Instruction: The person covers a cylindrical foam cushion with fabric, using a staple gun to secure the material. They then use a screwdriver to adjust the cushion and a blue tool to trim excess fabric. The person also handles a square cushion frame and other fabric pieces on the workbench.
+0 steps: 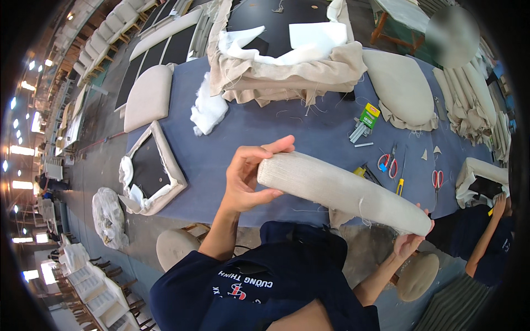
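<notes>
A long beige fabric-covered cushion (342, 190) is held up above the near edge of the blue-grey table (248, 124), tilted with its right end lower. My left hand (243, 179) is closed around its left end, thumb below and fingers above. My right hand (409, 243) grips the lower right end; the cushion partly hides its fingers. Loose threads hang from the fabric near the middle. Partly behind the cushion lies a yellow and black tool (361, 172). Beyond it are red-handled scissors (392, 165) and a yellow-handled screwdriver (400, 185).
Red-handled snips (438, 179) and a green-yellow box (370, 116) with staple strips (359, 131) lie to the right. A large fabric-covered frame (287, 83) stands at the back; white wadding (208, 107) and a smaller frame (176, 176) lie left. A co-worker's hand (499, 205) is at far right.
</notes>
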A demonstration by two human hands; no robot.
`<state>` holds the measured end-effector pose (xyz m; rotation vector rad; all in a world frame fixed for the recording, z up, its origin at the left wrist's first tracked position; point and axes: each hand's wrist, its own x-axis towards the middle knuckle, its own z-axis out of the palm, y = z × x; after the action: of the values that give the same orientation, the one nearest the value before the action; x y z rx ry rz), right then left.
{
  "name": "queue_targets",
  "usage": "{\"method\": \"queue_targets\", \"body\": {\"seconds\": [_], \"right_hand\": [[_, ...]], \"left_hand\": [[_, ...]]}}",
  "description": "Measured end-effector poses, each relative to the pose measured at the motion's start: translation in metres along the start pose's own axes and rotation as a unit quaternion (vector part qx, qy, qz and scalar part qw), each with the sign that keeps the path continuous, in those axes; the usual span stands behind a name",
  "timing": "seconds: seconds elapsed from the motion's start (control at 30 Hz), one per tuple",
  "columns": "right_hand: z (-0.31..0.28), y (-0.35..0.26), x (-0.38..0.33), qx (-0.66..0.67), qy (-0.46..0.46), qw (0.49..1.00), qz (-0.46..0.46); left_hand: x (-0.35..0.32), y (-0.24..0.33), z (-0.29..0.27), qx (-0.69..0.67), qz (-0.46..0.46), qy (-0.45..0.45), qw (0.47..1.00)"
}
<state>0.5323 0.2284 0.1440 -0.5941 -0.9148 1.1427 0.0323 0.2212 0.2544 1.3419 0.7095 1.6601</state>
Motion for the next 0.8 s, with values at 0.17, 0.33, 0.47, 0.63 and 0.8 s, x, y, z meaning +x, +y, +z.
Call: {"method": "queue_targets", "body": {"seconds": [0.17, 0.33, 0.47, 0.63, 0.8], "right_hand": [[0.007, -0.002, -0.003, -0.019, 0.014, 1.0, -0.007], [0.034, 0.003, 0.011, 0.017, 0.008, 1.0, -0.001], [0.049, -0.012, 0.016, -0.009, -0.027, 0.999, 0.02], [0.05, -0.004, 0.008, -0.088, -0.046, 0.994, 0.048], [0.019, 0.069, -0.018, -0.52, -0.185, 0.833, 0.045]], "left_hand": [[0.003, -0.005, -0.006, 0.014, 0.005, 0.033, 0.999], [-0.014, -0.009, -0.032, 0.126, -0.008, 0.124, 0.984], [-0.013, -0.016, -0.05, 0.1, -0.011, 0.129, 0.987], [-0.01, -0.026, -0.063, 0.126, -0.024, 0.118, 0.985], [-0.03, -0.08, -0.085, 0.222, -0.126, 0.09, 0.963]]}}
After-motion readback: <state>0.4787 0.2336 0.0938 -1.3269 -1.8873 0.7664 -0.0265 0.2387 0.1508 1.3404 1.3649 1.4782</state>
